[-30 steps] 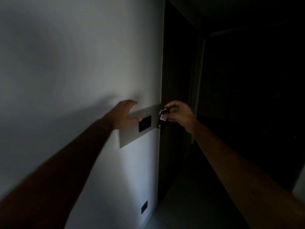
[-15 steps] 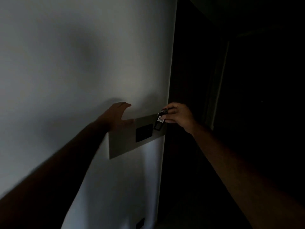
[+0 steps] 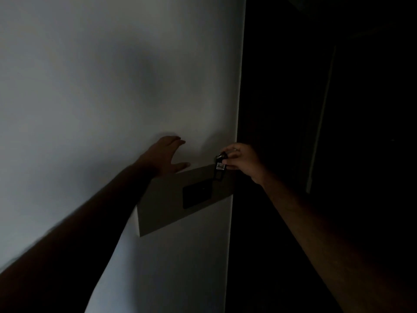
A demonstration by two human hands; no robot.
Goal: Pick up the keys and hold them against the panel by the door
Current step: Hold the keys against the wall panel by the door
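Grey and flat, the panel (image 3: 171,206) sits on the wall (image 3: 90,86) just beside the dark door (image 3: 282,109). My right hand (image 3: 244,161) pinches the keys (image 3: 220,162) between thumb and fingers, and they hang at the panel's upper right corner, so that the tag may meet it; if they touch already, I cannot tell in this dim light. My left hand (image 3: 164,157) is open and empty, the palm spread on the wall above the panel, I think to steady me.

Panel (image 3: 171,206) face unobstructed; left hand (image 3: 165,158) blocks wall (image 3: 90,86) above its upper-left edge.
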